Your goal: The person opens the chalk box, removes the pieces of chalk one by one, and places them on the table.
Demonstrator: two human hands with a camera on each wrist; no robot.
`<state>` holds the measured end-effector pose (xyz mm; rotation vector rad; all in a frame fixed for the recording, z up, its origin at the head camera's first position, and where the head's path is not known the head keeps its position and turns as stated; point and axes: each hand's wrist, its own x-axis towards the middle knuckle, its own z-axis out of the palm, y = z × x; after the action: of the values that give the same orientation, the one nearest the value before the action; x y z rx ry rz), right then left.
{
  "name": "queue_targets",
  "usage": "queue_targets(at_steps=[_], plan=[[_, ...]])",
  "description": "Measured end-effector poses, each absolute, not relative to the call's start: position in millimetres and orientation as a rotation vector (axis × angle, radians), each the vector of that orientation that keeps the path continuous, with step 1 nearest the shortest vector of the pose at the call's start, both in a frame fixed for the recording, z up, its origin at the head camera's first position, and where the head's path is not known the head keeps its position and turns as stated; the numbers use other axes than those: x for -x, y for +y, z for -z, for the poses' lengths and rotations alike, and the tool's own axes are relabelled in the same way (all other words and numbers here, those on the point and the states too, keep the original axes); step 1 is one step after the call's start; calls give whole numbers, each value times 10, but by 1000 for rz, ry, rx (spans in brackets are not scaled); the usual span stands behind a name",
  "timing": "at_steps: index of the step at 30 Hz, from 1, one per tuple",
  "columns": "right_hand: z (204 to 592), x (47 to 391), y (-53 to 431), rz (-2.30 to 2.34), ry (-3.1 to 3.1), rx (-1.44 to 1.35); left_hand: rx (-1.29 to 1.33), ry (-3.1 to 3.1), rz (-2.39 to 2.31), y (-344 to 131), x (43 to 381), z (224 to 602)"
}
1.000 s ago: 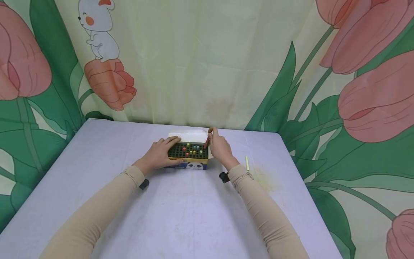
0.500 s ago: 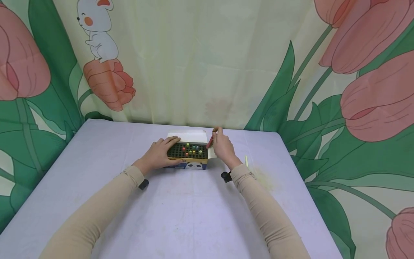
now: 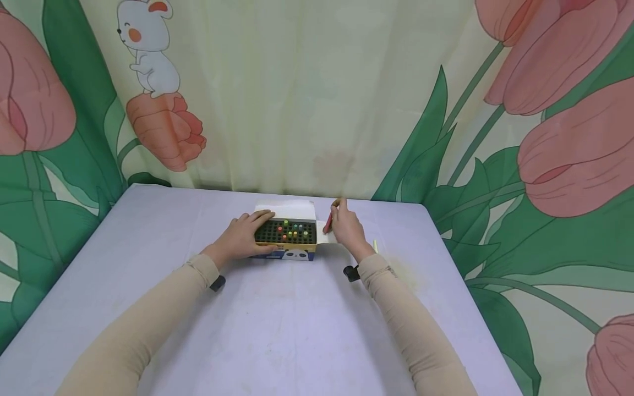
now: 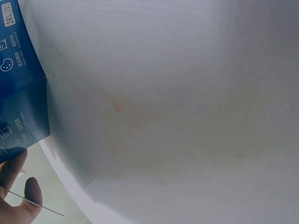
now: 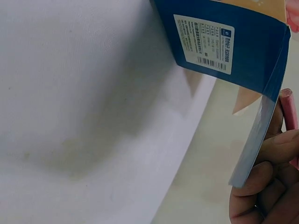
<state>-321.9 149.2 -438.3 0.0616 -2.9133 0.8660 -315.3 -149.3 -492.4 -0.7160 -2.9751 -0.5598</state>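
A blue and yellow chalk box [image 3: 297,255] stands with its lid raised, a panda on its front. Several coloured chalk sticks stand upright in its black holed insert [image 3: 267,234]. My left hand [image 3: 239,237] holds the box's left end, thumb along the front and fingers over the top toward the back. Just right of the box, my right hand [image 3: 349,228] pinches a red chalk stick [image 3: 328,223], tilted above the white side flap [image 3: 323,235]. In the right wrist view the red stick shows beside curled fingers, partly behind that flap [image 5: 252,149].
A pale yellow chalk stick [image 3: 375,246] lies on the white-covered table [image 3: 277,330], right of my right wrist, near a yellowish smudge [image 3: 403,275]. Behind the table's far edge hangs a flower-printed curtain [image 3: 277,110]. The white lid [image 3: 287,209] stands up at the box's back.
My right hand has moved right with the red chalk stick, from the box's right end to beyond it, over the side flap. The left hand stays on the box.
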Motion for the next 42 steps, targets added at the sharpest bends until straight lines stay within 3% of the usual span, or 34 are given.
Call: queue_targets(at_steps=[42], plan=[[4615, 3219, 1815, -881, -2989, -13, 709, -2965, 618, -1497, 3139, 4951]])
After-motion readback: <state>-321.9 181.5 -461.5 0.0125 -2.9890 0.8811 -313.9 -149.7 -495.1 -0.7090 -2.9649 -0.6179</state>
